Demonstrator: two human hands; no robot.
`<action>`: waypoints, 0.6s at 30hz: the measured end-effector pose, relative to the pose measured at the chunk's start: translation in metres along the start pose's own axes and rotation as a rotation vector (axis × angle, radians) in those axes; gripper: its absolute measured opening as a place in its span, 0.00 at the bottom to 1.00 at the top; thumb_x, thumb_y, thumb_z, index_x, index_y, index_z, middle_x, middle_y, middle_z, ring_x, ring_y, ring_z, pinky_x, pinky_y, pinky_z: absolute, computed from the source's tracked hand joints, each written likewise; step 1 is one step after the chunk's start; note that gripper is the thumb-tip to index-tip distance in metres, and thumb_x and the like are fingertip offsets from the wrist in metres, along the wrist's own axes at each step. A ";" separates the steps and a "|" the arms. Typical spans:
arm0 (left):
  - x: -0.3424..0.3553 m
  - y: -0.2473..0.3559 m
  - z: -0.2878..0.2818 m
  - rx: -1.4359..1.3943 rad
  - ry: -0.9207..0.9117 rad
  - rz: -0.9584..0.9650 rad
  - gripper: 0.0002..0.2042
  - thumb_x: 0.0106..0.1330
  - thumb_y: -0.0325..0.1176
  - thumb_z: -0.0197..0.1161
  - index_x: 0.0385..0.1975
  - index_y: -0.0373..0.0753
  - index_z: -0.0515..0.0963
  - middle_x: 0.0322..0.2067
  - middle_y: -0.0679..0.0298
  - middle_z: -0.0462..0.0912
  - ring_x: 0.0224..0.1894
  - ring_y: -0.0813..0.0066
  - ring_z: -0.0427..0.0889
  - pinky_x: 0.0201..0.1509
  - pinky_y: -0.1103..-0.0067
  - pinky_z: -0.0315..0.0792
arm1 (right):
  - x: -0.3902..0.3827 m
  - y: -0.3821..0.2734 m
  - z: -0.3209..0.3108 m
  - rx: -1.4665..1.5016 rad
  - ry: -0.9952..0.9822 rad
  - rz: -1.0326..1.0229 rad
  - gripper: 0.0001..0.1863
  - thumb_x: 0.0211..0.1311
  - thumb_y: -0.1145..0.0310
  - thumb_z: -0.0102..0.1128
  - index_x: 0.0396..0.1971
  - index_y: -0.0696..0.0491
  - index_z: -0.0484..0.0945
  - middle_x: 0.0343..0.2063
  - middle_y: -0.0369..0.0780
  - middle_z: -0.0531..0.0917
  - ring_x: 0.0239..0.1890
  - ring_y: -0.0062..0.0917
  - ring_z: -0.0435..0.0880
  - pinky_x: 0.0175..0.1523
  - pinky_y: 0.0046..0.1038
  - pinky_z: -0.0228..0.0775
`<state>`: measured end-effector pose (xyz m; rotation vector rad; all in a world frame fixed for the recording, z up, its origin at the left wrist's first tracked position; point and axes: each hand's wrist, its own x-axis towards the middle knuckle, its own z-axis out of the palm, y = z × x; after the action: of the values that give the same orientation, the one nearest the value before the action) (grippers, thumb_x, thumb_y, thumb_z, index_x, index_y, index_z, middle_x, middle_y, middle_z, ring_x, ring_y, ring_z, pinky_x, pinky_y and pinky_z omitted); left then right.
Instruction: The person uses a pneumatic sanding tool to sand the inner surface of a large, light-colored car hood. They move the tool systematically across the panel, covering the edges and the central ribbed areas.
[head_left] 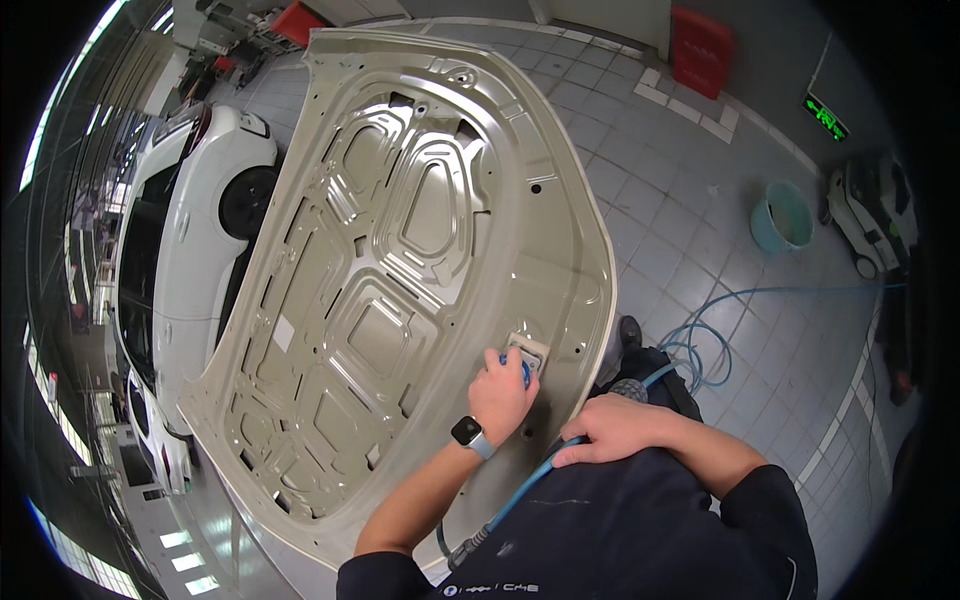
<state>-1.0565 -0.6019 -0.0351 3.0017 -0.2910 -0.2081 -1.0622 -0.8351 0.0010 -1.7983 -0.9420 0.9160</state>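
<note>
A large beige car hood panel [488, 240] lies with its stamped inner side up. My left hand [500, 398], wearing a watch, grips a small blue tool [525, 370] with a pale rectangular pad resting on the panel near its right edge. My right hand [615, 428] holds a blue hose [540, 475] beside the panel's edge, with thumb and fingers curled around it. The hose runs toward a grey coupling [470, 550] at the lower edge of the view.
A white car [180, 270] stands left of the panel. Coiled hose [705, 350] lies on the tiled floor [660, 210] at right, near a teal bucket [780, 215] and a grey machine [865, 225]. A red bin [700, 55] stands by the back wall.
</note>
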 end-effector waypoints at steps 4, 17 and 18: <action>0.043 0.020 0.002 0.021 0.023 -0.014 0.20 0.64 0.43 0.71 0.50 0.40 0.74 0.42 0.47 0.76 0.29 0.43 0.86 0.29 0.57 0.81 | -0.005 0.011 -0.017 0.048 0.056 -0.043 0.32 0.71 0.37 0.60 0.28 0.57 0.84 0.19 0.51 0.81 0.27 0.51 0.82 0.35 0.47 0.73; 0.127 0.015 0.001 -0.009 0.072 -0.016 0.21 0.64 0.45 0.71 0.50 0.39 0.75 0.44 0.46 0.78 0.31 0.40 0.86 0.33 0.54 0.82 | -0.035 0.028 -0.051 0.117 0.072 0.074 0.33 0.72 0.36 0.57 0.34 0.57 0.86 0.23 0.51 0.83 0.32 0.51 0.85 0.39 0.47 0.75; 0.127 0.004 -0.001 -0.013 0.052 -0.052 0.21 0.64 0.45 0.71 0.50 0.40 0.75 0.45 0.46 0.78 0.31 0.40 0.86 0.34 0.54 0.82 | -0.035 0.028 -0.049 0.111 0.070 0.075 0.33 0.72 0.36 0.57 0.34 0.57 0.87 0.23 0.51 0.84 0.32 0.50 0.85 0.39 0.47 0.75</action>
<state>-0.9338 -0.6313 -0.0494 2.9981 -0.2065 -0.1358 -1.0283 -0.8920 -0.0009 -1.7691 -0.7692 0.9283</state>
